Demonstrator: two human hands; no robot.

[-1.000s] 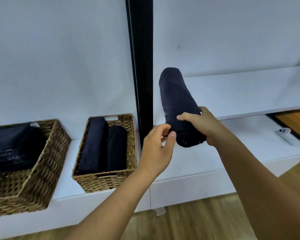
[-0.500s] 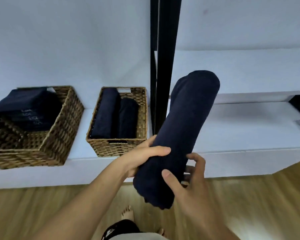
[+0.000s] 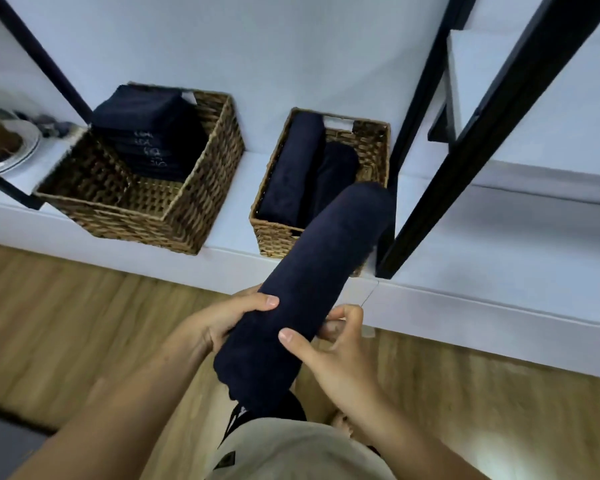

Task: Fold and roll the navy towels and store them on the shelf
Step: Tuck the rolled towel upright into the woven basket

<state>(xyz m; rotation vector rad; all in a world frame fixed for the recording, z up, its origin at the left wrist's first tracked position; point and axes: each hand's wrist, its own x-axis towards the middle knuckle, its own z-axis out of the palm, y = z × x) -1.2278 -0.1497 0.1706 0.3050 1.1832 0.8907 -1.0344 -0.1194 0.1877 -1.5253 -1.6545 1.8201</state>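
A rolled navy towel (image 3: 323, 271) slants up and to the right in front of me. My left hand (image 3: 219, 323) grips its lower part from the left, and my right hand (image 3: 333, 348) holds it from the right with the thumb across the roll. The roll's far end hangs over the front right corner of a small wicker basket (image 3: 278, 237). Two rolled navy towels (image 3: 302, 168) lie side by side in that basket. The basket stands on the low white shelf (image 3: 465, 306).
A larger wicker basket (image 3: 174, 188) to the left holds a stack of folded navy towels (image 3: 146, 133). Black frame posts (image 3: 471, 140) rise at the right, one (image 3: 39, 57) at the left. A plate (image 3: 11, 143) sits at the far left. Below lies the wooden floor (image 3: 66, 306).
The roll has come down from the upper shelf to the low basket's level. My left hand took hold of it, and my view has tilted downward and shifted right.
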